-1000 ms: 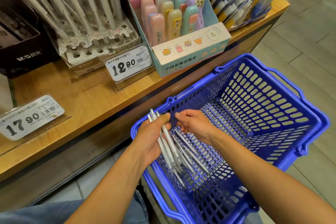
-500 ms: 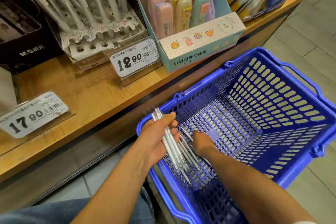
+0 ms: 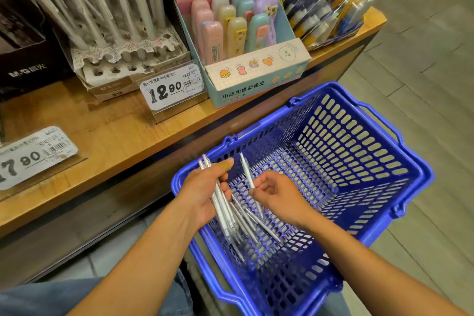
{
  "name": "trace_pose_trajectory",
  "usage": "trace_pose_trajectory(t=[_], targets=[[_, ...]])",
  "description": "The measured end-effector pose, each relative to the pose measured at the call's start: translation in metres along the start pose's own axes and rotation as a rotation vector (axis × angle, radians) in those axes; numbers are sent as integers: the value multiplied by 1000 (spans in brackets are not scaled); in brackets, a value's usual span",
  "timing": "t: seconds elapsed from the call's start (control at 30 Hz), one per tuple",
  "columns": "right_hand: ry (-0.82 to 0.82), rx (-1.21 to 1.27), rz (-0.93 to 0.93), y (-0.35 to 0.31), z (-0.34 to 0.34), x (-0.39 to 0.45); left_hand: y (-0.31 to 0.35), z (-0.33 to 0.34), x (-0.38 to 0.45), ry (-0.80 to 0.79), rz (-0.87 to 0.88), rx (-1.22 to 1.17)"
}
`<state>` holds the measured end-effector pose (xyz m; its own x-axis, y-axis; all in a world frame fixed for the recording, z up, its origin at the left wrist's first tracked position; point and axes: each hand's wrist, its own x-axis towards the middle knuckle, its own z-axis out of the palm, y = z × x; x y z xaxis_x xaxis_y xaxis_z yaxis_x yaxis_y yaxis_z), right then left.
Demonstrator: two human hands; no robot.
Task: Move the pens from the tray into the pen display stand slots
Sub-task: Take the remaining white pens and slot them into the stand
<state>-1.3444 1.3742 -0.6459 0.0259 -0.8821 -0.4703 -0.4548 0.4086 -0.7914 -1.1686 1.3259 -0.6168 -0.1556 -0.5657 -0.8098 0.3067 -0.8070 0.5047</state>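
Note:
A blue plastic basket stands below the shelf and serves as the tray. My left hand grips a bunch of white pens over the basket's near left corner, thumb on top. My right hand pinches a single white pen, held upright just right of the bunch. A few more pens lie on the basket floor under my hands. The pen display stand sits on the shelf at upper left, with white pens standing in its back slots and empty holes in front.
A wooden shelf carries price tags 12.90 and 17.90, a pastel eraser display box, hanging blister packs at right and a black box at far left. Tiled floor lies right of the basket.
My right hand reached down among the loose pens in the basket and has come up pinching one pen. My left hand keeps holding its bunch.

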Motion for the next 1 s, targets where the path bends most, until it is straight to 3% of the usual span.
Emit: trace_pose_trajectory(t=[0.13, 0.23, 0.4, 0.47, 0.53, 0.7, 0.87, 1.0], targets=[[-5, 249, -80, -35, 12, -26, 0, 6, -6, -57, 31, 7], [-33, 234, -136, -49, 22, -27, -1, 7, -9, -133, 29, -14], [-142, 350, -80, -34, 9, 7, 1, 4, -4, -39, 35, 59], [-102, 171, 22, -9, 6, 33, 2, 3, -3, -3, 26, 48], [-87, -194, 137, 24, 12, 55, 1, 1, -2, 4, 2, 13], [-384, -860, 299, 86, 50, 73, 2, -6, 0, -14, -61, 39], [-294, -1049, 249, 116, 71, 72, 1, -12, 0, -40, -74, 43], [-252, -990, 289, 124, 69, 75, 0, -13, 2, -42, -40, 35]])
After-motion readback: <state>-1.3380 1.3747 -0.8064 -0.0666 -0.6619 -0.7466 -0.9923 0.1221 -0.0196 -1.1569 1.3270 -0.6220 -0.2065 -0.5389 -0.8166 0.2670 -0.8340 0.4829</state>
